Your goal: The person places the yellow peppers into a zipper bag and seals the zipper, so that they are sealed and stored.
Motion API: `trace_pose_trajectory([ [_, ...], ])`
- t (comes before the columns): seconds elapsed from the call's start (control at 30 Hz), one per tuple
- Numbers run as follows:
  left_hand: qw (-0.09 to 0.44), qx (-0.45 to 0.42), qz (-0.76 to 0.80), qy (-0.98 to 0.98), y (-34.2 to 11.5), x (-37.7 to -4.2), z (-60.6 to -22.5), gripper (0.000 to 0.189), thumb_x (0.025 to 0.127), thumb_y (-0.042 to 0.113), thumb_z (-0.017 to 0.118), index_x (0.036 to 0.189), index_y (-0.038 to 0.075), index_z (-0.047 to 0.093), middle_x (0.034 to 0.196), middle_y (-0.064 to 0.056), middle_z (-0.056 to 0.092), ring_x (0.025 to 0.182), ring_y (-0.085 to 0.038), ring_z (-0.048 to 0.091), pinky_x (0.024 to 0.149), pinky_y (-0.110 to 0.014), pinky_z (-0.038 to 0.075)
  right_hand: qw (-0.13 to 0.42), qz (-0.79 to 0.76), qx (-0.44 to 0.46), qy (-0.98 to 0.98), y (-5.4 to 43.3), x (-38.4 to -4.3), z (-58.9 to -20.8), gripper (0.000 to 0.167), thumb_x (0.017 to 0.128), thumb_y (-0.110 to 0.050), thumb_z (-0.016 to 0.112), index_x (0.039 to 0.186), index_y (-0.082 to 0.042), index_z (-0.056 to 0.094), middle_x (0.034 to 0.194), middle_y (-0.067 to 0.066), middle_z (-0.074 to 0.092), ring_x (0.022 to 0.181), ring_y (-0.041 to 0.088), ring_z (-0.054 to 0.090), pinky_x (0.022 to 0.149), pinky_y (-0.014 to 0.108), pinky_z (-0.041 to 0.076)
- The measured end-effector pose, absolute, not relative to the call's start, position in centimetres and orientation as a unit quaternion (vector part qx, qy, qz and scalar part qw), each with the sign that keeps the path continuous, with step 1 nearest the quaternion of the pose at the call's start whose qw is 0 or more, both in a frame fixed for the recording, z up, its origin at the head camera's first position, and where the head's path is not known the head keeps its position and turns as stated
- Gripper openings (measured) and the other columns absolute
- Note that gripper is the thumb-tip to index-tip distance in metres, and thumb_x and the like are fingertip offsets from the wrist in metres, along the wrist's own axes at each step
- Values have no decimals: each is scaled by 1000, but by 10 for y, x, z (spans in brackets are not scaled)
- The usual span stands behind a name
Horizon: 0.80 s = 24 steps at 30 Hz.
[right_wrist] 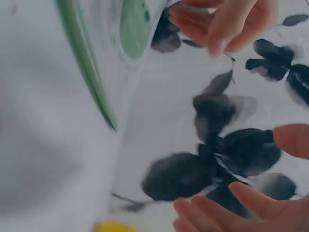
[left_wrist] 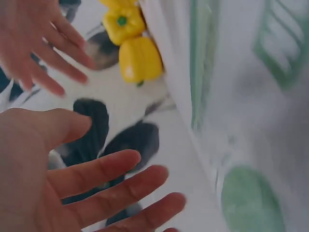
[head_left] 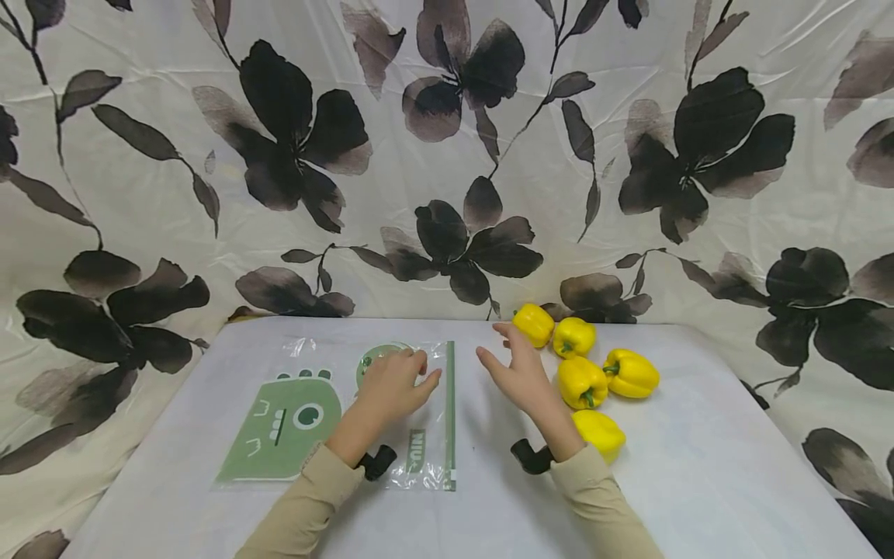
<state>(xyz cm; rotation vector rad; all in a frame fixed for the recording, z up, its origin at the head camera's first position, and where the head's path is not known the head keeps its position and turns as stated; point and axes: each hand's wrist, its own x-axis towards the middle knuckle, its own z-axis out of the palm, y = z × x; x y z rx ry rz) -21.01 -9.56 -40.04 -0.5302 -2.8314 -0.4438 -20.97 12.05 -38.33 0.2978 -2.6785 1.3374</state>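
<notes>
A clear zip bag with a green cartoon face and a green zip strip lies flat on the white table. My left hand hovers over the bag, its fingers loosely bent and holding nothing; in the left wrist view the fingers are spread. To the right, my right hand is above the table between the bag and several yellow bell peppers, thumb apart from the fingers and nothing held. In the right wrist view its fingers are extended.
The yellow peppers stand in a loose group at the table's right, the farthest pepper near the back edge and the nearest beside my right wrist. Behind the table hangs a white cloth with dark flowers.
</notes>
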Motion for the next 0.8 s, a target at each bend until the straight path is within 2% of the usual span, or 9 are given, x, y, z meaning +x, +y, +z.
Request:
trace_pose_trajectory([
  [0.13,32,-177,-194,-964,-79,-214,-413,36,93,36,63,68,13,51,57,1,47,51,-15,44,47,-30,34,21,519,52,-853,110,-223,-400,49,96,-27,61,136,0,51,131,21,58,119,37,57,98,51,47],
  [0.23,-11,-166,-208,-964,-70,-215,-427,40,90,38,65,64,13,50,55,1,47,49,-14,43,45,-29,32,-30,550,23,-834,104,-231,-416,47,97,-28,59,133,1,53,124,20,62,110,35,61,93,47,50],
  [0.37,-33,-142,-204,-968,-62,-215,-443,41,83,42,71,62,12,51,55,0,47,49,-16,44,45,-30,33,-89,587,12,-804,97,-238,-436,46,98,-25,56,131,7,53,120,22,62,103,32,61,90,41,50],
  [0.47,-31,-137,-209,-968,-61,-217,-452,40,79,40,73,63,12,51,56,0,46,51,-16,44,45,-30,33,-113,617,16,-779,94,-239,-444,45,99,-22,55,130,10,52,125,22,59,110,32,58,95,42,48],
  [0.57,-34,-142,-249,-957,-66,-219,-458,36,81,33,71,61,13,49,54,3,43,50,-13,41,45,-27,31,-144,642,30,-753,93,-239,-448,46,99,-21,53,133,10,50,133,24,54,122,36,53,103,46,43],
  [0.8,-38,-184,-356,-916,-83,-227,-468,37,85,14,58,53,18,39,48,9,32,45,-6,32,45,-22,24,-210,682,68,-698,101,-241,-456,51,102,-19,49,142,10,39,148,25,40,138,38,38,114,46,29],
])
